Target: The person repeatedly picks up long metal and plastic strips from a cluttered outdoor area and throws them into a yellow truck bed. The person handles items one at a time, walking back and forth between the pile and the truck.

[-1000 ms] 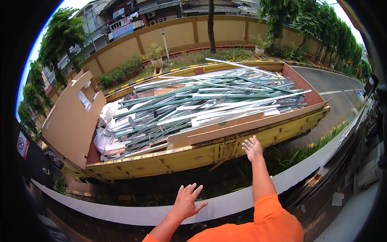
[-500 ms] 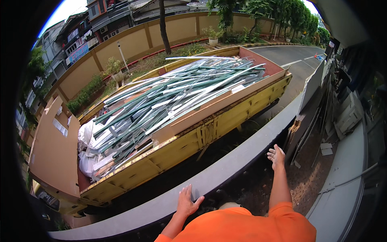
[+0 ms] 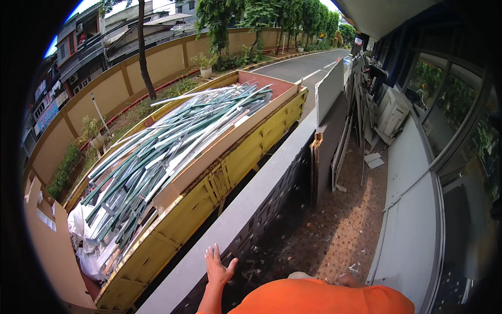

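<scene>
My left hand (image 3: pixel 219 266) is spread open at the inner edge of a long grey ledge (image 3: pixel 246 204), with nothing in it. Whether the palm presses on the ledge I cannot tell. Past the right side of my orange shirt shows a small blurred patch, seemingly my right hand (image 3: pixel 350 280), its fingers smeared and mostly hidden. Beyond the ledge stands a yellow truck bed (image 3: pixel 209 186) heaped with green and white metal strips (image 3: pixel 172 138). White sacks (image 3: pixel 86 256) lie at the bed's near left end, by a brown board (image 3: pixel 49 246).
Ahead, tall boards (image 3: pixel 328 123) lean along the walkway, with a white boxy unit (image 3: pixel 391 112) beside them. Broken pieces (image 3: pixel 373 159) lie on the pebbled floor (image 3: pixel 334 235). A light panelled wall (image 3: pixel 402 220) with windows borders the right side.
My view has turned right and shows more of the walkway. The right hand, outstretched before, has dropped to the shirt's edge. The left hand stays open by the ledge.
</scene>
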{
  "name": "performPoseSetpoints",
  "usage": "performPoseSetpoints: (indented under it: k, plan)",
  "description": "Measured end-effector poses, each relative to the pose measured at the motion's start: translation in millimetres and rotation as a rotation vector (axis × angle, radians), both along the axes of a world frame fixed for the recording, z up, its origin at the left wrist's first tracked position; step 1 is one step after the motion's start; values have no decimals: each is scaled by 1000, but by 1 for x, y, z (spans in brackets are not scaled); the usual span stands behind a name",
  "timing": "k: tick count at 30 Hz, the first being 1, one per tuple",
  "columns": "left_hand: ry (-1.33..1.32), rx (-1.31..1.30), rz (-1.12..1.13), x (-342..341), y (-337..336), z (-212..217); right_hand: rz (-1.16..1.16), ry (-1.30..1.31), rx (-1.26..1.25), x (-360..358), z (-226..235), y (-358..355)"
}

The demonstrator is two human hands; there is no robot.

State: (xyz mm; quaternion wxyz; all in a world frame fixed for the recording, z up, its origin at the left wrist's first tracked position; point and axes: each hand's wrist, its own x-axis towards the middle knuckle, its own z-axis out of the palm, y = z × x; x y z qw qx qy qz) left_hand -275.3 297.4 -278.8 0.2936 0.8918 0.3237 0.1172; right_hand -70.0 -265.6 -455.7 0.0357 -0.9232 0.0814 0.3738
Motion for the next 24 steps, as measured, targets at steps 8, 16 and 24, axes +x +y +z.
performPoseSetpoints:
  k: [8,16,24]
  plan:
    - [-193,182,-332,71,-102,-8,-329,-120,469,13,-2,-30]
    - [148,-51,-513,177,-245,-82,-498,-164,537,27,-22,-164]
    - [566,-272,-43,165,-237,-135,-817,-312,180,9,-117,-338]
